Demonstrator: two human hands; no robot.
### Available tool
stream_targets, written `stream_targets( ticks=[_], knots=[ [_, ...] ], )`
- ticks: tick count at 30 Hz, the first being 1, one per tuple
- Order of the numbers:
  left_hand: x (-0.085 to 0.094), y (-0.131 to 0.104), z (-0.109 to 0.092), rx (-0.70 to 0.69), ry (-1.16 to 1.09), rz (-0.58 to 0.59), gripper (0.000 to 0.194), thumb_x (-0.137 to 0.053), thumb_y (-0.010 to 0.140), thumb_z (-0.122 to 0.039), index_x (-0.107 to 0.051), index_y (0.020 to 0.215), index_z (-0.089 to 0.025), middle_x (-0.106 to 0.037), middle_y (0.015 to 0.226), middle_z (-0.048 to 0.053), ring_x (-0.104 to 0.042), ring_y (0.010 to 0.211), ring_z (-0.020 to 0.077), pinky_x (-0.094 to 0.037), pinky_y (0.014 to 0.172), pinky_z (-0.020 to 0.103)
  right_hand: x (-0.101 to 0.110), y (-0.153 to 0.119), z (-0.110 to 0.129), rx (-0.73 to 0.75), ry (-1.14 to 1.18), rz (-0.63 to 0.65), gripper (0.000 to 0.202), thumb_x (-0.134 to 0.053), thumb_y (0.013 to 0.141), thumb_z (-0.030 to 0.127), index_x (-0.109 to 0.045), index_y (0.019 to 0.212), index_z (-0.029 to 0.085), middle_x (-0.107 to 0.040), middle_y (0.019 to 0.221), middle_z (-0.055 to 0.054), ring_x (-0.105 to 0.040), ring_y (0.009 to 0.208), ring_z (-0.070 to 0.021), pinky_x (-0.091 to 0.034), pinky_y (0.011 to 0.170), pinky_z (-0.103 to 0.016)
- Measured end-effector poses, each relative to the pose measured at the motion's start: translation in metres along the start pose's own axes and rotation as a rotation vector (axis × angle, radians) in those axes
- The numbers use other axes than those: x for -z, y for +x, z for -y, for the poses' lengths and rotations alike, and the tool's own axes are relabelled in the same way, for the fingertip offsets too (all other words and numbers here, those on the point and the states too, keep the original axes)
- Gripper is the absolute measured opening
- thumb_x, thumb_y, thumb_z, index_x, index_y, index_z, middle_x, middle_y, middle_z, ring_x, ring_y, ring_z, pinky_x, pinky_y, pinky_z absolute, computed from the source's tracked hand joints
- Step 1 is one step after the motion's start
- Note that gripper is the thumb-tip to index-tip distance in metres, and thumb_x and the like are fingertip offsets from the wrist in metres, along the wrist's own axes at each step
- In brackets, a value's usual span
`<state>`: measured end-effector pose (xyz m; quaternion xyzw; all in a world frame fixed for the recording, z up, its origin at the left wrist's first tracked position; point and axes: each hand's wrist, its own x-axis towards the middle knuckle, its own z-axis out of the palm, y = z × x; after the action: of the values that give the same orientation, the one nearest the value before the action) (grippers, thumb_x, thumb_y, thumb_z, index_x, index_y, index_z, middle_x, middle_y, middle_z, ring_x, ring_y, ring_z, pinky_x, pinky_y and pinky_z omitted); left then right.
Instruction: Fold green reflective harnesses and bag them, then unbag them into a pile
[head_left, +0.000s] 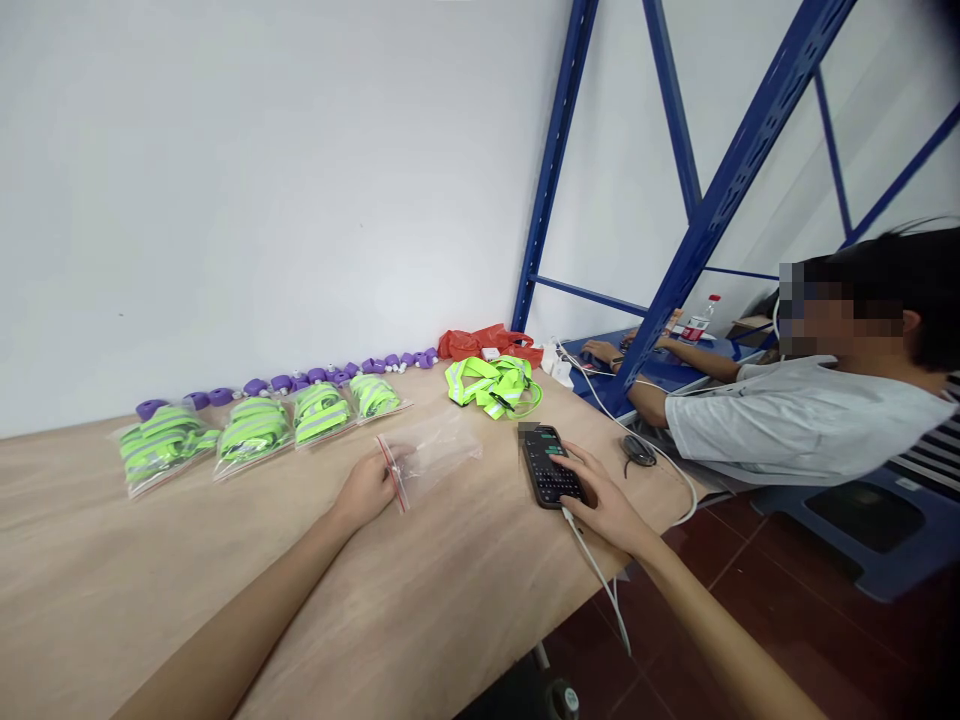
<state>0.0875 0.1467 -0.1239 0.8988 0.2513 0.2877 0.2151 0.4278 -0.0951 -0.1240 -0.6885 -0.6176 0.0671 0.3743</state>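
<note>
Phone [553,468]: lying screen up near the table's [450,590] right edge, long axis running away from the body, far end slanting left, white cable [587,552] at near end.
Clear bag [442,445]: left of phone, red-striped mouth pointing left, length running rightward.
Left hand [371,488]: at bag's mouth, impossible to tell whether clamped.
Right hand [606,505]: well apart from left, spread, touching phone.

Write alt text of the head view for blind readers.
The person's right hand touches a phone while the left hand holds a clear bag. Four bags of lime-green straps, a loose bundle and purple pieces lie beyond on the table; another person sits at right.
</note>
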Motion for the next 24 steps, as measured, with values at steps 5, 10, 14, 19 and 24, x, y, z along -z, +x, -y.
stream_targets(
  ticks=[5, 10, 14, 19, 24],
  knots=[
    [0.0007, 0.0008, -0.0012, -0.001, -0.005, -0.002, 0.048, -0.043, 0.078, -0.011, -0.070, 0.116, -0.019, -0.071, 0.121, 0.008, -0.064, 0.113, 0.0257, -0.050, 0.100, 0.044, -0.0053, 0.0022, -0.0055, -0.072, -0.041, -0.067, 0.046, -0.056, 0.088, 0.037, -0.060, 0.132, 0.025, -0.044, 0.151, -0.012, -0.041, 0.141, -0.0288, -0.032, 0.119, -0.050],
    [0.0013, 0.0003, -0.0009, -0.001, -0.012, -0.004, 0.046, -0.043, 0.078, -0.013, -0.071, 0.114, -0.019, -0.071, 0.120, 0.009, -0.065, 0.112, 0.0273, -0.050, 0.099, 0.045, -0.0071, 0.0037, -0.0079, -0.105, -0.061, -0.086, 0.043, -0.054, 0.089, 0.039, -0.062, 0.128, 0.024, -0.048, 0.147, -0.012, -0.046, 0.138, -0.0279, -0.035, 0.118, -0.048],
    [0.0019, -0.0001, -0.0006, 0.003, -0.019, -0.007, 0.046, -0.043, 0.077, -0.014, -0.071, 0.114, -0.018, -0.072, 0.119, 0.009, -0.065, 0.111, 0.0274, -0.051, 0.099, 0.045, -0.0060, 0.0028, -0.0042, -0.117, -0.049, -0.105, 0.042, -0.050, 0.093, 0.044, -0.062, 0.127, 0.023, -0.049, 0.147, -0.013, -0.046, 0.138, -0.0273, -0.035, 0.117, -0.048],
    [0.0031, 0.0008, 0.0000, 0.013, -0.030, -0.013, 0.046, -0.044, 0.076, -0.014, -0.071, 0.113, -0.019, -0.072, 0.118, 0.008, -0.066, 0.111, 0.0263, -0.051, 0.100, 0.044, -0.0050, 0.0032, -0.0022, -0.126, -0.065, -0.146, 0.041, -0.050, 0.093, 0.046, -0.066, 0.122, 0.022, -0.053, 0.143, -0.013, -0.049, 0.135, -0.0279, -0.037, 0.116, -0.047],
    [0.0036, 0.0018, -0.0002, 0.018, -0.049, -0.018, 0.046, -0.045, 0.075, -0.013, -0.072, 0.111, -0.020, -0.073, 0.117, 0.008, -0.066, 0.111, 0.0269, -0.051, 0.099, 0.044, -0.0042, 0.0031, -0.0043, -0.115, -0.090, -0.150, 0.040, -0.049, 0.093, 0.045, -0.069, 0.119, 0.022, -0.055, 0.142, -0.014, -0.053, 0.132, -0.0279, -0.039, 0.114, -0.048]
  ],
)
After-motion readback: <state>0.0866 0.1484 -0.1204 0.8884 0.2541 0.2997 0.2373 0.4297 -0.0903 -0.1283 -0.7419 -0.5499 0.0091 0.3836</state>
